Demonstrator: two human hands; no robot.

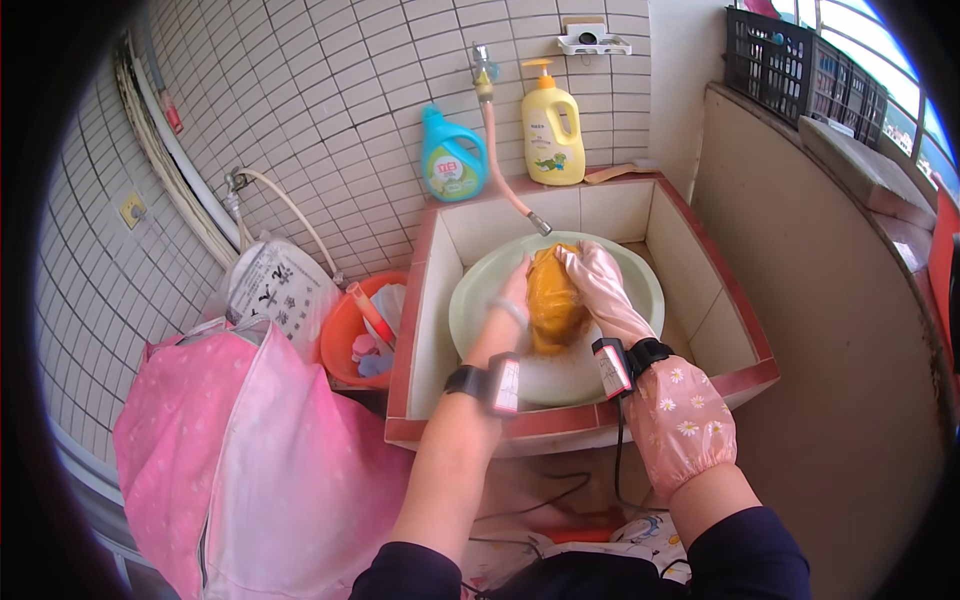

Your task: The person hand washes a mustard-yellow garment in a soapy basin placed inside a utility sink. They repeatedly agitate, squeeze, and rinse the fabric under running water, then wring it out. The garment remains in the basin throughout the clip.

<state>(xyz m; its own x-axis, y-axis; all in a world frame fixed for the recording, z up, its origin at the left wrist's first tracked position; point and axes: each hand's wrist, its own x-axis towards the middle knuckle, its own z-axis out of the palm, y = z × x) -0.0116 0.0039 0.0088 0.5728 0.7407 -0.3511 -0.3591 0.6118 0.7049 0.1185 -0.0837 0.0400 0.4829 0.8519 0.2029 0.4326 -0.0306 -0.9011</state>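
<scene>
A wet mustard-yellow cloth (pixel 555 300) hangs bunched between my hands, over whitish, cloudy water in a pale green basin (pixel 652 288). My bare left hand (pixel 515 287) is closed on the cloth's left edge, slightly smeared by motion. On the cloth's upper right, my right hand (pixel 597 282) grips it in a pale pink glove with a daisy-patterned cuff. The basin sits inside a tiled sink (pixel 735 310) with a red-brown rim. Just behind the cloth, the end of a pink hose (pixel 512 197) hangs from the wall tap (pixel 482 75).
On the sink's back ledge stand a blue detergent bottle (pixel 452 158) and a yellow pump bottle (pixel 552 130). An orange bucket (pixel 340 345) and a pink fabric cover (pixel 190 430) are at the left. Black crates (pixel 790 70) top the low wall at the right.
</scene>
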